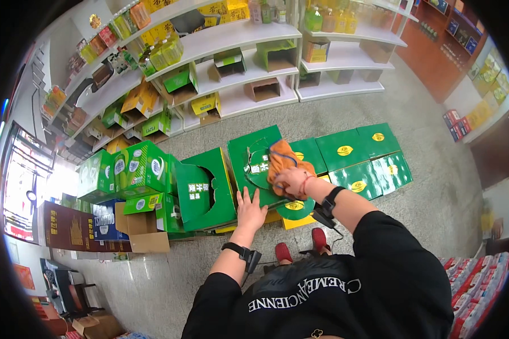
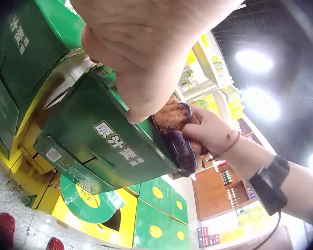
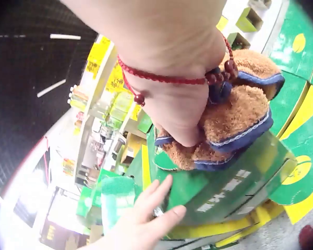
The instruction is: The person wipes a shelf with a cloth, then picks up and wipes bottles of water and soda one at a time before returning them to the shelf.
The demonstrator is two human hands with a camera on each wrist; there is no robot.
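Observation:
An orange-brown cloth (image 1: 281, 161) with dark blue edging lies bunched on the top of a green box (image 1: 242, 151). My right hand (image 1: 295, 181) grips the cloth, fingers curled into it; the right wrist view shows the cloth (image 3: 237, 117) in thick folds below the palm. My left hand (image 1: 251, 210) rests on the near edge of the same box, fingers spread and fairly straight. In the left wrist view the box's front side (image 2: 104, 140) carries white lettering. A torn, curved cut line runs across the box top.
Another green box (image 1: 201, 195) with a curved opening stands left. More green boxes (image 1: 345, 150) with yellow ovals extend right. Stacked cartons (image 1: 138, 169) and an open brown carton (image 1: 147, 229) are farther left. White shelves (image 1: 237, 42) stand behind; grey floor (image 1: 424, 198) lies right.

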